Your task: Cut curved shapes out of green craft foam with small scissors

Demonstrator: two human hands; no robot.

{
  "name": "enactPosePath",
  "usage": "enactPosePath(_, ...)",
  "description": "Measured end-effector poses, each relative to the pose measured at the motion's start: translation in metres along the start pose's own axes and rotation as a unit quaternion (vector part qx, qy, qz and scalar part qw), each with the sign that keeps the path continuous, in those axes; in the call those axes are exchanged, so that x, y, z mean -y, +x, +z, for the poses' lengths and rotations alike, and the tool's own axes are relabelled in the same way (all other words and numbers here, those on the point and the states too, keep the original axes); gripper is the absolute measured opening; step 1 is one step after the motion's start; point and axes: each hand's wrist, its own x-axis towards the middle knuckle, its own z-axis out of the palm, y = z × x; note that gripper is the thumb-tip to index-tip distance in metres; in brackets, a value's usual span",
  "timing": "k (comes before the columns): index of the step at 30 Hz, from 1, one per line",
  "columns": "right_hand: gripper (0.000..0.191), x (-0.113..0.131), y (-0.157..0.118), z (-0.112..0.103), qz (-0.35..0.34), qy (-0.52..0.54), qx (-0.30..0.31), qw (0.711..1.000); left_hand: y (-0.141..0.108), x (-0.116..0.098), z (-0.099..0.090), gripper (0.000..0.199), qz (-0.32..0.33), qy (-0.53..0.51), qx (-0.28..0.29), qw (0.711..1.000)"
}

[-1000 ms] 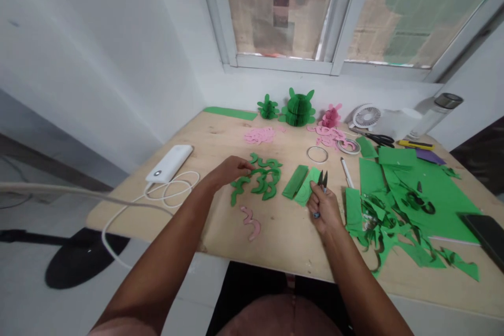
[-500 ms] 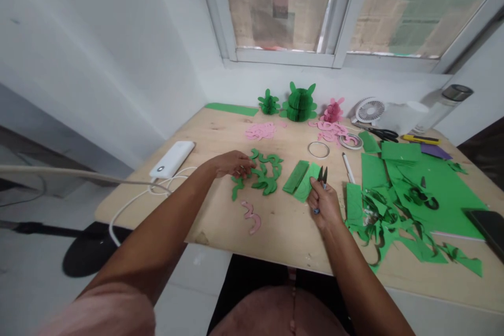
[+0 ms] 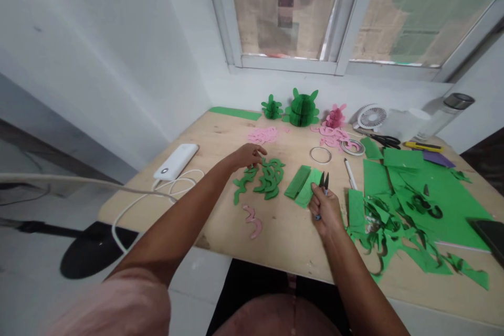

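Over the far edge of a pile of green curved paper cutouts [image 3: 271, 178] hovers my left hand [image 3: 249, 156], its fingers loosely bent and apart. I cannot tell whether a fingertip touches the pile. A wavy green cutout [image 3: 242, 185] lies just left of it, and a pink wavy cutout [image 3: 253, 222] lies nearer me. My right hand [image 3: 326, 211] is closed around small scissors [image 3: 324, 180], dark blades pointing away from me, a bit of blue handle showing below. Its thumb side is at a green paper strip [image 3: 308, 189] with drawn curves, beside a folded green strip [image 3: 297, 181].
Green scraps [image 3: 386, 226] and green sheets [image 3: 464, 205] cover the right side. Pink cutouts [image 3: 263, 135], a ring [image 3: 320, 155], tape roll [image 3: 352, 147] and white pen [image 3: 350, 173] lie farther back. Paper figures [image 3: 302, 110], a fan [image 3: 371, 116] and a bottle [image 3: 447, 118] stand behind; a power bank [image 3: 177, 161] lies left.
My left hand has moved away from me and slightly right, to the far side of the green cutouts, which now lie closer together. My right hand keeps the scissors in nearly the same place.
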Motion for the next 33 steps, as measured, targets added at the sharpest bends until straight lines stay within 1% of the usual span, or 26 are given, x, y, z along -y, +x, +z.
enactPosePath(2, 0.049, -0.001, 0.001, -0.001, 0.000, 0.000, -0.001, 1.000, -0.007, 0.006, 0.000, 0.028, -0.004, 0.087, -0.049, 0.995)
enactPosePath(3, 0.050, -0.001, 0.001, -0.001, 0.000, 0.000, 0.000, 1.000, -0.013, 0.010, 0.000, 0.022, -0.011, 0.112, -0.061, 0.992)
enactPosePath(5, 0.049, -0.002, 0.001, 0.000, 0.001, -0.002, 0.000, 1.000, -0.026, 0.022, 0.001, 0.009, -0.027, 0.146, -0.071, 0.986)
enactPosePath(6, 0.049, -0.002, 0.001, 0.000, 0.002, -0.003, 0.001, 1.000, -0.032, 0.028, 0.002, 0.006, -0.036, 0.161, -0.072, 0.984)
enactPosePath(8, 0.048, -0.003, 0.001, 0.001, 0.003, -0.004, -0.001, 1.000, -0.043, 0.037, 0.006, 0.006, -0.052, 0.184, -0.075, 0.979)
enactPosePath(11, 0.048, -0.002, -0.001, 0.002, 0.000, -0.004, -0.002, 1.000, -0.050, 0.043, 0.014, 0.009, -0.066, 0.204, -0.078, 0.974)
enactPosePath(14, 0.048, -0.001, -0.002, 0.002, 0.000, 0.001, 0.000, 1.000, -0.050, 0.044, 0.020, 0.006, -0.067, 0.212, -0.081, 0.972)
enactPosePath(16, 0.048, -0.001, -0.002, 0.002, -0.003, 0.002, -0.001, 1.000, -0.051, 0.044, 0.020, 0.005, -0.065, 0.210, -0.083, 0.972)
enactPosePath(19, 0.048, -0.001, -0.002, 0.002, -0.008, -0.002, -0.002, 1.000, -0.055, 0.042, 0.016, 0.009, -0.055, 0.194, -0.086, 0.976)
enactPosePath(23, 0.048, -0.003, -0.001, 0.001, -0.006, 0.001, 0.000, 1.000, -0.062, 0.032, 0.010, 0.010, 0.000, 0.105, -0.102, 0.989)
enactPosePath(25, 0.048, -0.004, 0.000, 0.001, -0.006, 0.007, 0.000, 1.000, -0.062, 0.023, 0.008, 0.008, 0.035, 0.086, -0.111, 0.989)
enactPosePath(28, 0.048, -0.003, -0.001, 0.001, -0.008, 0.013, 0.001, 1.000, -0.055, 0.009, 0.011, 0.007, 0.100, 0.090, -0.151, 0.979)
enactPosePath(31, 0.049, -0.003, -0.002, 0.001, -0.010, 0.010, 0.006, 1.000, -0.044, 0.001, 0.021, 0.011, 0.185, 0.066, -0.202, 0.960)
enactPosePath(33, 0.048, -0.003, -0.002, 0.001, -0.014, 0.007, 0.006, 1.000, -0.038, 0.002, 0.030, 0.014, 0.226, 0.026, -0.205, 0.952)
